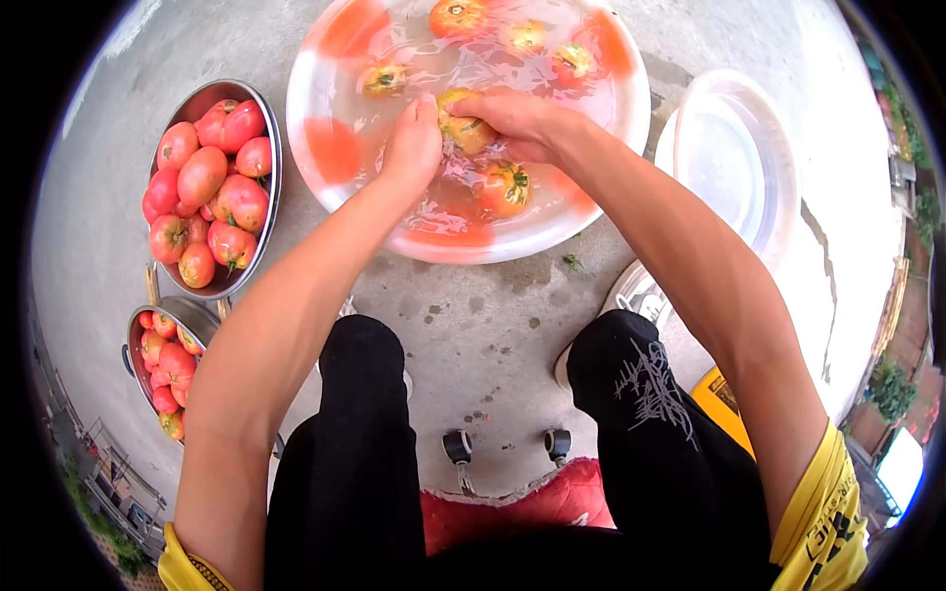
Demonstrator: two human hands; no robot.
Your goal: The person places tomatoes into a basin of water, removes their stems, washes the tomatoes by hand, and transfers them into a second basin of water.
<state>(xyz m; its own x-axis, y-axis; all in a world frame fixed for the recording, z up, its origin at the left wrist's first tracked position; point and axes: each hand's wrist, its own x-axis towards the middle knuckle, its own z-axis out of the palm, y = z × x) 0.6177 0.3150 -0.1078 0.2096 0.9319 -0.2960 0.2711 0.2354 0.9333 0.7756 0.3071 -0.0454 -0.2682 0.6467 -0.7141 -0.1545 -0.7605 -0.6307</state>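
A yellowish-green and red tomato (467, 131) is held between my two hands over a wide white basin (307, 61) of water. My left hand (415, 144) is cupped against its left side, fingers mostly turned away from view. On the right, my right hand (516, 119) wraps its fingers over the top of the tomato. Several other tomatoes float around them, including a red one with a green stem end (506, 189) just below my hands and another (459, 17) at the far side. Large orange-red patches show on the basin's inside.
A metal bowl (275, 177) heaped with tomatoes stands left of the basin. Nearer me is a metal pot (194, 317) with more tomatoes. To the right sits a translucent white tub (778, 163). A yellow object (722, 409) lies by my right leg on the concrete ground (473, 325).
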